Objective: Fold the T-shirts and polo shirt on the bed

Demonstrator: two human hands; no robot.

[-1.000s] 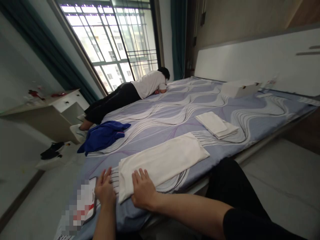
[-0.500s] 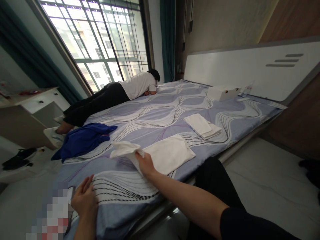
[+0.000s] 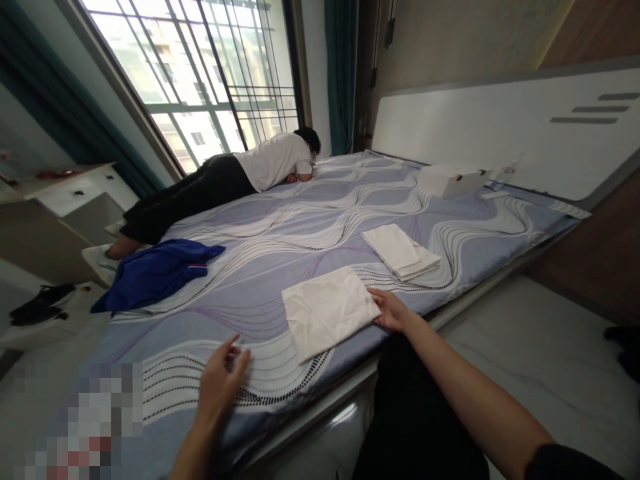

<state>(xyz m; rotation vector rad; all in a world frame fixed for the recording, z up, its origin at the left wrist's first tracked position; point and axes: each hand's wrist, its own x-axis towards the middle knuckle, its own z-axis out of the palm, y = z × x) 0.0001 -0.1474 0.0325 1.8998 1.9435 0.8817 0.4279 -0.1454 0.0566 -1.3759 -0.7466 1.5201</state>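
Note:
A white cloth, folded into a rough rectangle, lies on the patterned bed sheet near the bed's front edge. My right hand is at its right-hand edge, fingers closed around the border; part of the fingertips is hidden. Left of the cloth, my left hand hovers over the sheet with fingers apart and nothing in them, slightly blurred. Just beyond the cloth rests a second folded white cloth stack, its layers a little uneven.
A person in a white top lies along the bed's far side. A blue garment is crumpled at the left. Toward the headboard stand a white box and a clear bottle. The bed's front edge runs beside my legs.
The cloth's raised left end has come over onto the rest, making it shorter. My right hand moved from that end to the right edge. My left hand moved right, toward the cloth.

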